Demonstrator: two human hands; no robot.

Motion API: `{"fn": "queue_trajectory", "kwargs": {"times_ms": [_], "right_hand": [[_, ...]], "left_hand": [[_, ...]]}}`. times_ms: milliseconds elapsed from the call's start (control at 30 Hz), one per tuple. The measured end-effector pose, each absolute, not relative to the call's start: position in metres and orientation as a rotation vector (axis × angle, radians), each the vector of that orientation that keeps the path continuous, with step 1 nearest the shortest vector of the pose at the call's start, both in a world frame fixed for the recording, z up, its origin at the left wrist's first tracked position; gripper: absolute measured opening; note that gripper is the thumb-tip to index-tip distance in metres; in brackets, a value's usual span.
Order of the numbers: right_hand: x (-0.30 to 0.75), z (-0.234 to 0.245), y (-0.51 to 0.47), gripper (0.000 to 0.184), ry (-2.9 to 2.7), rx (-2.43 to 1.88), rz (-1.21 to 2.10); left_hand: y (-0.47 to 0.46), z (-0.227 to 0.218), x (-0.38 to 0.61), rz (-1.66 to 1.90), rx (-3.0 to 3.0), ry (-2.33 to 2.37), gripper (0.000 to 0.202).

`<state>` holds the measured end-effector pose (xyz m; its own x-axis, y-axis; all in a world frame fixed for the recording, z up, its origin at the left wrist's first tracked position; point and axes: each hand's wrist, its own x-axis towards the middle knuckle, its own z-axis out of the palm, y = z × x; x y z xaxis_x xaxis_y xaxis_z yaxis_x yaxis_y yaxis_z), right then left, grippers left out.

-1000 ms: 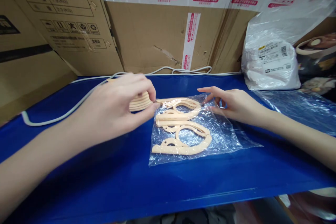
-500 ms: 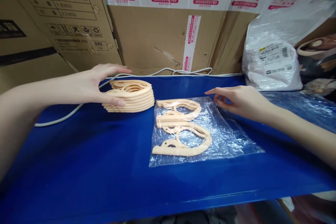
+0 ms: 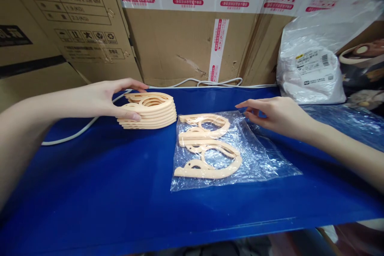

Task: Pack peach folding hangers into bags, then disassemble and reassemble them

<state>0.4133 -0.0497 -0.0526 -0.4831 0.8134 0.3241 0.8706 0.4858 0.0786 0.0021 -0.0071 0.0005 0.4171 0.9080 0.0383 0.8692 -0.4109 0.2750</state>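
Observation:
A stack of peach plastic folding hangers [image 3: 151, 111] lies on the blue table [image 3: 120, 192]. My left hand [image 3: 108, 98] grips the stack's left end, thumb at the front, fingers over the back. A clear plastic bag [image 3: 234, 156] lies flat to the right, with two of the same hangers [image 3: 207, 146] inside. My right hand [image 3: 276, 116] rests at the bag's far right corner, fingers bent and pinched on the film.
Cardboard boxes [image 3: 192, 28] with red-and-white tape wall off the back. A white cable [image 3: 90, 122] runs along the table's back and left. A white plastic sack with labels [image 3: 312, 64] and crumpled clear film [image 3: 345, 124] lie at the right.
My left hand has swung from above the stack's right side to its left end and now holds it there. My right hand has shifted slightly right along the bag's edge.

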Motion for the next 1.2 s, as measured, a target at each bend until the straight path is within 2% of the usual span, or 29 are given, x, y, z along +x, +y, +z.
{"fn": "queue_trajectory", "kwargs": {"times_ms": [200, 400, 500, 633, 800, 967, 1200], "right_hand": [[0.414, -0.051, -0.05, 0.035, -2.452, -1.421, -0.37], [0.406, -0.045, -0.06, 0.031, -2.324, -1.286, -0.347], [0.391, -0.041, -0.075, 0.027, -2.24, -1.209, -0.028], [0.372, -0.041, -0.096, 0.031, -2.049, -1.064, 0.685], [0.362, -0.045, -0.101, 0.028, -1.848, -0.972, 1.23], [0.363, -0.045, -0.095, 0.033, -1.717, -0.984, 1.349], [0.367, -0.047, -0.091, 0.038, -1.746, -1.046, 1.254]], "left_hand": [[-0.005, 0.001, 0.0, 0.382, 2.511, 1.504, 0.058], [-0.021, -0.003, 0.026, 0.584, 2.516, 1.398, 0.067], [-0.039, -0.013, 0.054, 0.732, 2.637, 1.2, 0.066], [-0.065, -0.032, 0.085, 0.813, 2.829, 0.82, 0.059], [-0.083, -0.046, 0.098, 0.826, 2.893, 0.83, 0.062], [-0.077, -0.053, 0.095, 0.869, 2.86, 0.831, 0.078], [-0.067, -0.057, 0.094, 0.746, 2.942, 0.788, 0.077]]}}
